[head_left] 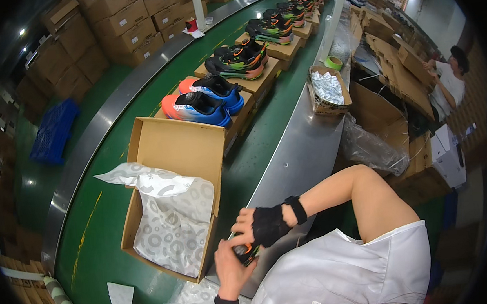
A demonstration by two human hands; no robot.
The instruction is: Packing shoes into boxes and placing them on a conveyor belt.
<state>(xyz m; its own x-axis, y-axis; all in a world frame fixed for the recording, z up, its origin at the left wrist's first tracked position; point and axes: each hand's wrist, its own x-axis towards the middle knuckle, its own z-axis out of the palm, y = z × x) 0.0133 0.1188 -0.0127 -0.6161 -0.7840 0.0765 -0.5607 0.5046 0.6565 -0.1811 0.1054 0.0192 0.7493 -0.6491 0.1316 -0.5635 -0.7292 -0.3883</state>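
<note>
My right hand (264,225), in a black fingerless glove, and my left hand (230,264), with a black band at the wrist, close together on a dark shoe with orange trim (246,254); most of the shoe is hidden by the hands. Just left of them an open brown shoe box (171,148) lies on the green conveyor belt (96,230). Patterned white tissue paper (174,213) lines the box and spills over its left edge. No shoe shows inside the box.
Pairs of bright shoes, the nearest blue and orange (203,101), sit on closed boxes up the belt. A steel ledge (305,147) runs along its right. A carton of white packets (328,89), green tape roll (334,62), stacked cartons and another person (447,81) stand around.
</note>
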